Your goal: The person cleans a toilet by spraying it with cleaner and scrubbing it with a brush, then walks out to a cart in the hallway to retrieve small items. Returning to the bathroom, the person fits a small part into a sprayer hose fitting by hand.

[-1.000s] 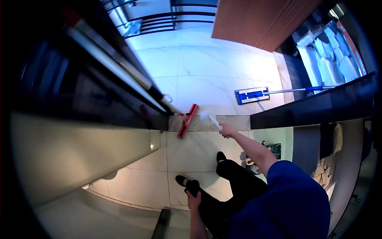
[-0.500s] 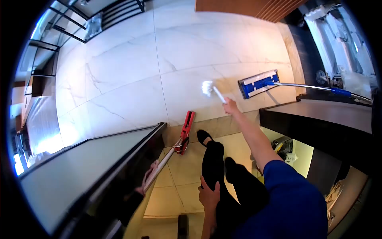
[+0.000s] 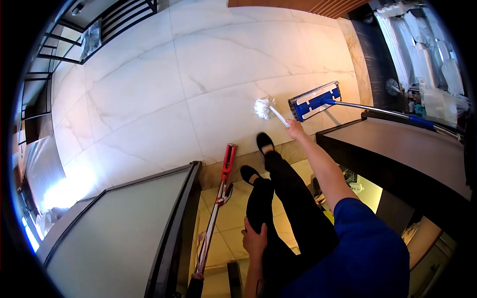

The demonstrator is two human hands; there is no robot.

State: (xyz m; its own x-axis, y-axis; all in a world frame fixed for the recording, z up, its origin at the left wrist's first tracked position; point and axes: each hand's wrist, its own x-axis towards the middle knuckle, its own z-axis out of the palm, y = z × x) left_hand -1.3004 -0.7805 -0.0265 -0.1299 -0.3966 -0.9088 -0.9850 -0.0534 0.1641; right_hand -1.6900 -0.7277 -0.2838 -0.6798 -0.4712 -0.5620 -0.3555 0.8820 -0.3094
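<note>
My right hand (image 3: 295, 130) is wrapped round the white handle of a toilet brush (image 3: 264, 108). The brush's round, white bristle head is low over the pale tiles; whether it touches them I cannot tell. Just right of that hand, a flat mop (image 3: 314, 102) with a blue and white head tilts on the floor, its metal pole running off to the right. My left hand (image 3: 254, 241) hangs by my thigh, thumb apart from the fingers, with nothing visible in it. Left of my legs leans a red-headed sponge mop (image 3: 228, 164) with a long pale pole.
A frosted door panel (image 3: 119, 233) with a dark frame stands at left. On the right is a dark-edged panel (image 3: 397, 144). A stone threshold (image 3: 214, 174) crosses under my feet. Black metal racks (image 3: 124, 25) and white plastic-wrapped items (image 3: 417, 54) lie farther off.
One foot has stepped forward over the threshold. The brush is still in my right hand, its head now showing more clearly. My view has shifted, and the sponge mop appears more upright.
</note>
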